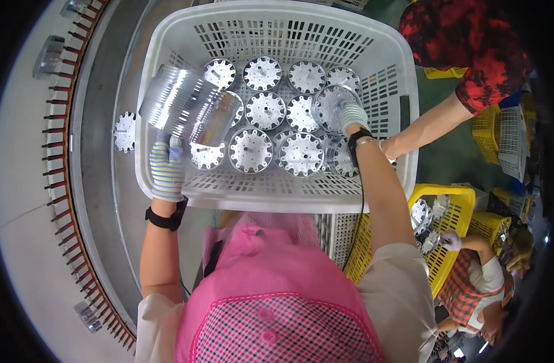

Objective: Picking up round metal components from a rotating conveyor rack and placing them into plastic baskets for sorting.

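Note:
My left hand, in a striped glove, grips the lower side of a clear ribbed cylinder that lies tilted over the left side of a white basket. Its fingertips are partly hidden by the cylinder. At the right, my right hand, also gloved, holds a clear round-rimmed piece above the other parts; its fingers show only in part. Below and around them, several clear round pieces with silvery, notched-edge discs stand in rows inside the basket.
A co-worker's bare forearm reaches to the basket's right side. Left runs a curved rail with dark pegs; one notched disc lies beside the basket. A yellow basket with discs and another person are at lower right.

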Demonstrator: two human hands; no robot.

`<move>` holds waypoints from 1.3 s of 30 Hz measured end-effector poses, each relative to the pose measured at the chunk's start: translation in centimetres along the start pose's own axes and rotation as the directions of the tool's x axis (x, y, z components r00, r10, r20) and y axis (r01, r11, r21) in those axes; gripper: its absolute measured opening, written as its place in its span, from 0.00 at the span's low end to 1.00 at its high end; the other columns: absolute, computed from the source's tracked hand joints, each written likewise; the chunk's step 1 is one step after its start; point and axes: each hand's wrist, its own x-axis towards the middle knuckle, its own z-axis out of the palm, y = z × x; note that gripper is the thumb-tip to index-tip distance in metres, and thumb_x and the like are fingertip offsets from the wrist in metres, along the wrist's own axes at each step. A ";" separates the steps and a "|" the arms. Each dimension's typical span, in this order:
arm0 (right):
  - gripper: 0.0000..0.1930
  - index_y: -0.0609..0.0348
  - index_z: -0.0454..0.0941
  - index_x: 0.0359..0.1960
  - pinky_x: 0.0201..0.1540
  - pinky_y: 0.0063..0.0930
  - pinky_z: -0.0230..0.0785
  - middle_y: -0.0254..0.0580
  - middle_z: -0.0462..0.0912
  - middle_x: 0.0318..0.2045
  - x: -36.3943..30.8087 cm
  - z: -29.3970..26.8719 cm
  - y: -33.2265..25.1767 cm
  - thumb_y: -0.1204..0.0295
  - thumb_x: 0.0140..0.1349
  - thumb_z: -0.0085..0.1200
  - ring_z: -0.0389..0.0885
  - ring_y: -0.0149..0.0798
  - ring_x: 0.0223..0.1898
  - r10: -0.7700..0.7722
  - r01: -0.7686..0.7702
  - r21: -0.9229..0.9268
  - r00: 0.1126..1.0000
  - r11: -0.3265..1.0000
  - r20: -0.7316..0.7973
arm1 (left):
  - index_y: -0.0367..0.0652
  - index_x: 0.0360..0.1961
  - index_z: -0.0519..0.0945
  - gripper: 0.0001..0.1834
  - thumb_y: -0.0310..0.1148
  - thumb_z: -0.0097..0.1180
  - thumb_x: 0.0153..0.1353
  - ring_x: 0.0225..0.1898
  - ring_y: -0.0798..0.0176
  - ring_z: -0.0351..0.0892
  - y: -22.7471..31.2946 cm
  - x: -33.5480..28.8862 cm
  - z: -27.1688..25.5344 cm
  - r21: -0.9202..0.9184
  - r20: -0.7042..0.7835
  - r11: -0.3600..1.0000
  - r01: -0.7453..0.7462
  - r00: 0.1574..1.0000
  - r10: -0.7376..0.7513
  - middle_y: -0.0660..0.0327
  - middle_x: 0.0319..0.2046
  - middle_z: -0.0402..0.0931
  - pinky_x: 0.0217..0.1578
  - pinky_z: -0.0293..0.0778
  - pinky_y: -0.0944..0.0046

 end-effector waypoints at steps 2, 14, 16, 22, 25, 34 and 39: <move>0.18 0.56 0.75 0.48 0.52 0.40 0.67 0.50 0.76 0.46 1.4 2.3 0.4 0.67 0.61 0.36 0.77 0.50 0.46 -0.068 0.068 -0.083 0.998 0.994 0.001 | 0.35 0.52 0.69 0.18 0.29 0.41 0.61 0.22 0.76 0.67 1.5 0.5 0.5 -0.062 0.054 0.996 0.070 0.996 -0.066 0.65 0.24 0.72 0.23 0.65 0.74; 0.16 0.57 0.77 0.46 0.45 0.38 0.71 0.47 0.80 0.43 -3.2 -0.7 0.9 0.69 0.58 0.43 0.79 0.47 0.42 -0.300 0.307 -0.227 0.952 0.924 0.067 | 0.44 0.48 0.75 0.16 0.35 0.45 0.61 0.41 0.45 0.75 2.9 7.6 12.3 0.366 0.497 0.930 0.025 0.840 -0.218 0.46 0.37 0.77 0.43 0.69 0.52; 0.16 0.56 0.75 0.46 0.41 0.39 0.71 0.48 0.81 0.37 -8.3 -4.6 -1.2 0.67 0.59 0.43 0.80 0.47 0.37 -0.301 0.296 0.064 0.948 0.953 0.103 | 0.45 0.45 0.76 0.15 0.33 0.48 0.56 0.39 0.45 0.77 3.1 9.0 17.8 0.452 0.575 0.883 -0.126 0.798 -0.181 0.45 0.36 0.77 0.43 0.71 0.52; 0.13 0.56 0.73 0.43 0.40 0.39 0.67 0.39 0.73 0.48 -21.8 -7.7 2.4 0.71 0.55 0.47 0.72 0.38 0.43 -0.675 0.679 -0.070 0.703 0.731 -0.223 | 0.37 0.38 0.80 0.14 0.33 0.51 0.53 0.40 0.50 0.80 1.9 11.1 33.6 0.497 0.801 0.780 -0.380 0.546 -0.245 0.45 0.37 0.78 0.40 0.75 0.55; 0.15 0.55 0.72 0.45 0.35 0.35 0.66 0.38 0.76 0.29 -23.3 -8.1 3.4 0.67 0.55 0.50 0.75 0.39 0.31 -0.369 0.393 0.241 0.919 0.887 -0.138 | 0.43 0.52 0.74 0.28 0.38 0.57 0.48 0.58 0.51 0.66 8.4 12.7 35.3 0.417 0.908 0.757 -0.503 0.192 -0.373 0.50 0.56 0.66 0.56 0.64 0.55; 0.14 0.55 0.73 0.44 0.33 0.41 0.66 0.45 0.76 0.28 -21.8 -9.8 -1.4 0.70 0.55 0.51 0.74 0.48 0.30 -0.608 0.621 0.354 0.777 0.700 -0.160 | 0.39 0.31 0.82 0.17 0.43 0.53 0.48 0.33 0.50 0.80 -1.1 9.7 34.3 0.209 0.915 0.826 -0.524 0.403 0.024 0.49 0.27 0.80 0.35 0.73 0.53; 0.11 0.57 0.75 0.38 0.29 0.41 0.67 0.46 0.76 0.22 -18.3 -12.7 -10.2 0.73 0.52 0.52 0.74 0.48 0.25 -0.782 0.845 0.269 0.532 0.463 -0.325 | 0.39 0.46 0.74 0.20 0.41 0.49 0.57 0.43 0.47 0.76 3.7 11.3 14.0 0.111 0.832 0.915 -0.389 0.540 0.129 0.49 0.39 0.77 0.44 0.71 0.52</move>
